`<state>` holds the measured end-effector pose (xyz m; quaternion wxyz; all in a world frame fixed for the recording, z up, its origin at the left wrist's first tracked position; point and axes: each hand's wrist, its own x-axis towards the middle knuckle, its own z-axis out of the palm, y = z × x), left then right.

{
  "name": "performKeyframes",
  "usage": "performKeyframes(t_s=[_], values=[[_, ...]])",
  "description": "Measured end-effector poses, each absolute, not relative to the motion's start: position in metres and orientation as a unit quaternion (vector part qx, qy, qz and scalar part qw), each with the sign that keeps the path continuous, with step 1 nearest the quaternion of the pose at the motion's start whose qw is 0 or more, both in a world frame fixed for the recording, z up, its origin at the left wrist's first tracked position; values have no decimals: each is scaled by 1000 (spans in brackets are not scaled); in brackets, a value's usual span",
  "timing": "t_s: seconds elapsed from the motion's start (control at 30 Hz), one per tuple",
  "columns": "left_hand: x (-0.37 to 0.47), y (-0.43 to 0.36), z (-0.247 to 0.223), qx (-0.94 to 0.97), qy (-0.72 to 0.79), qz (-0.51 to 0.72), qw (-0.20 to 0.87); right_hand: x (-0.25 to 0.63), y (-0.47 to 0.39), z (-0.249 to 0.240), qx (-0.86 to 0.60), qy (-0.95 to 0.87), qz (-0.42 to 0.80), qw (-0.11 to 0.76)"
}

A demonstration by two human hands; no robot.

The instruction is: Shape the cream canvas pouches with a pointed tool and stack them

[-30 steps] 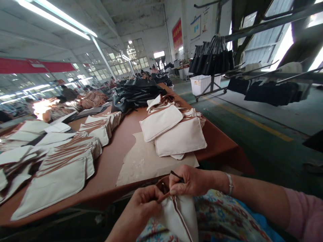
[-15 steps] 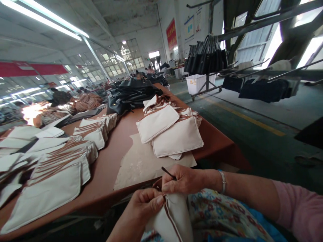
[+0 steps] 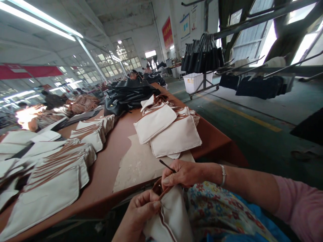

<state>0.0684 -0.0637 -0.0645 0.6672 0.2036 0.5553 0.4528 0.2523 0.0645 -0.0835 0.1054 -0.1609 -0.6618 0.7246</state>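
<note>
Over my lap hangs a cream fabric pouch (image 3: 173, 215) with a brown-edged opening. My left hand (image 3: 141, 210) pinches the brown edge between thumb and fingers. Just above and to the right, my right hand (image 3: 180, 174) grips the same edge higher up. A thin dark tool (image 3: 167, 166) sticks out from the fingers of my right hand, pointing up and left; its other end is hidden in the hand. Beyond my hands, a pile of cream pouches (image 3: 176, 137) lies on a sheet of tan paper (image 3: 133, 166) at the table's near edge.
Rows of cream pouches (image 3: 55, 181) lie along the left of the brown table (image 3: 108, 161). Black bags (image 3: 131, 92) are heaped at its far end. At right stand a rack with hanging black bags (image 3: 202, 57) and a white bin (image 3: 194, 82). People are in the background.
My left hand has moved slightly down and left, and a gap has opened between my hands, showing more of the brown edge. The whole view has shifted a little.
</note>
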Motion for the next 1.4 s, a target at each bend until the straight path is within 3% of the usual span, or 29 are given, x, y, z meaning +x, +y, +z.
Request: performKeyframes(t_s=[0.1, 0.27, 0.33, 0.5, 0.73, 1.1, 1.3, 1.4], values=[[71, -66, -68, 184, 551, 464, 669, 251, 63, -83, -188, -686, 688, 145], [70, -75, -74, 161, 568, 478, 650, 259, 51, -80, -243, -708, 578, 326], [70, -78, -74, 163, 572, 478, 646, 268, 40, -79, -247, -677, 637, 274], [73, -82, -70, 190, 574, 481, 634, 282, 18, -76, -191, -609, 770, 16], [76, -83, -63, 206, 585, 475, 624, 282, 13, -70, -184, -557, 805, -88], [77, -89, -67, 218, 576, 483, 623, 276, 3, -80, -212, -599, 766, -98], [72, -92, -73, 229, 578, 482, 618, 278, -8, -79, -214, -702, 678, 29], [72, -92, -75, 221, 581, 487, 614, 278, -9, -80, -237, -684, 690, 21]])
